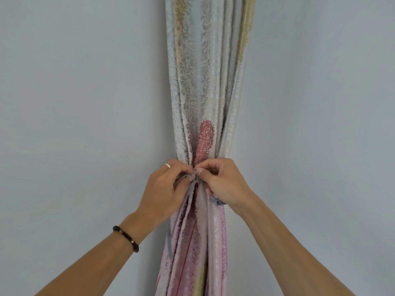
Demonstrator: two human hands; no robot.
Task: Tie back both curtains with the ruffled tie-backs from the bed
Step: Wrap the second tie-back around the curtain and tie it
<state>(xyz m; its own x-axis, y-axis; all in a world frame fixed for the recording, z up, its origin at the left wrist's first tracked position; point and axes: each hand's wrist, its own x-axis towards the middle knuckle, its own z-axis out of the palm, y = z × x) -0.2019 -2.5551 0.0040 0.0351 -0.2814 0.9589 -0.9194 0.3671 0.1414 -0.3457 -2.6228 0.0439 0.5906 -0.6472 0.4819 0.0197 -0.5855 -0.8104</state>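
A patterned curtain, pale grey-green with pink and tan patches, hangs gathered into a tight bundle against the wall. A grey tie-back wraps its narrowest part, mostly hidden by my fingers. My left hand, with a ring and a dark bead bracelet on the wrist, pinches one end of the tie-back at the front of the bundle. My right hand pinches the other end right beside it, thumb tips almost touching. A short grey piece sticks out under my right palm.
Plain pale blue-grey wall fills both sides of the curtain. The curtain's lower folds fan out pink below my hands. No bed or second curtain is in view.
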